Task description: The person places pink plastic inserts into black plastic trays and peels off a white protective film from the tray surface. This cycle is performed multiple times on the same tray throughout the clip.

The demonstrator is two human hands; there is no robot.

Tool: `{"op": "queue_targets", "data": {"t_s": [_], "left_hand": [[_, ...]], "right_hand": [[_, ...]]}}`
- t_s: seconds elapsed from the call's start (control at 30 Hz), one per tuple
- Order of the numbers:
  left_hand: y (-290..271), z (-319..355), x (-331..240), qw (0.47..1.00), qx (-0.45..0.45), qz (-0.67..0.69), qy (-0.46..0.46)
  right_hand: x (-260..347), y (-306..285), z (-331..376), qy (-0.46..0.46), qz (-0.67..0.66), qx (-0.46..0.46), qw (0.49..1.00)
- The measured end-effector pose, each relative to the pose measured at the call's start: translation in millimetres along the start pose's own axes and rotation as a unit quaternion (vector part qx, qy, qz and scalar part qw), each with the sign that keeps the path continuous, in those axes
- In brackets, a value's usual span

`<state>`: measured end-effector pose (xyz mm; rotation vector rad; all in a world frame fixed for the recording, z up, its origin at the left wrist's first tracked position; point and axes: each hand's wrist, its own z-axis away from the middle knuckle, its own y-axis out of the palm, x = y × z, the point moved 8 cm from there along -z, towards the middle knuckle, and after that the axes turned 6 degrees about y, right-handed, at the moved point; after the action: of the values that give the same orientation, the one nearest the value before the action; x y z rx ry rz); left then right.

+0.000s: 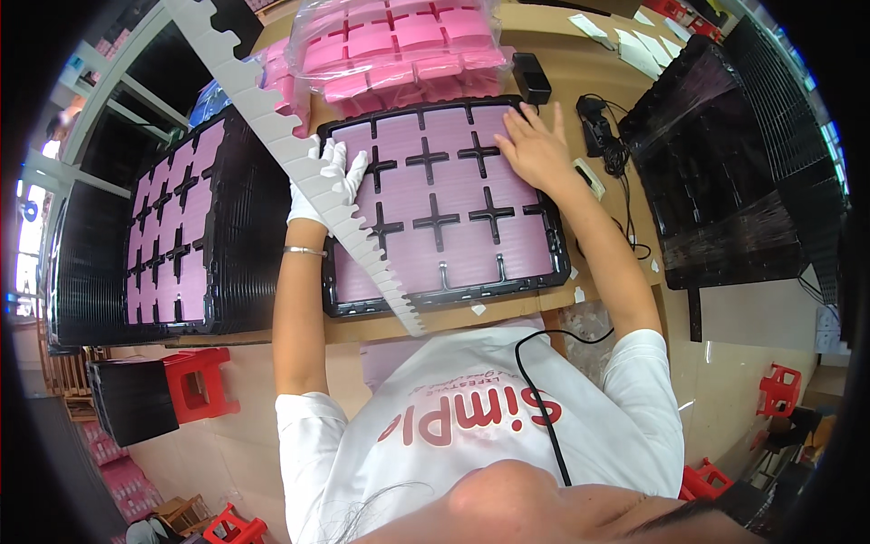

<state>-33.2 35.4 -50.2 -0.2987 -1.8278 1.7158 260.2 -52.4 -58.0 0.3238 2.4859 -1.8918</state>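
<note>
- I wear this camera on my head, and it looks steeply down in front of me.
- Nearest the lens, my white shirt (507, 399) fills the lower middle.
- My left hand (306, 207) and right hand (536, 152) come farther up, around the centre.
- The fisheye reaches past the workbench (573, 83) to the floor (716, 390), bending straight edges toward its dark rim.

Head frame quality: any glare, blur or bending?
Head view: black tray stack at right bends toward the rim, picture corners go black; far-left window looks blown out; glare on clear film around the pink stack; left hand and right hand look fairly sharp.
</note>
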Motion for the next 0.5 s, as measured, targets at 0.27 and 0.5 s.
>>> {"op": "queue_targets", "data": {"t_s": [0.27, 0.5], "left_hand": [[-53, 148, -53, 0.948, -0.158, 0.163, 0.222], [-13, 211, 2, 0.893, -0.26, 0.325, -0.171]], "right_hand": [[15, -73, 145, -0.171, -0.31, 0.062, 0.933], [-22, -67, 185, -0.083, -0.449, 0.019, 0.89]]}}
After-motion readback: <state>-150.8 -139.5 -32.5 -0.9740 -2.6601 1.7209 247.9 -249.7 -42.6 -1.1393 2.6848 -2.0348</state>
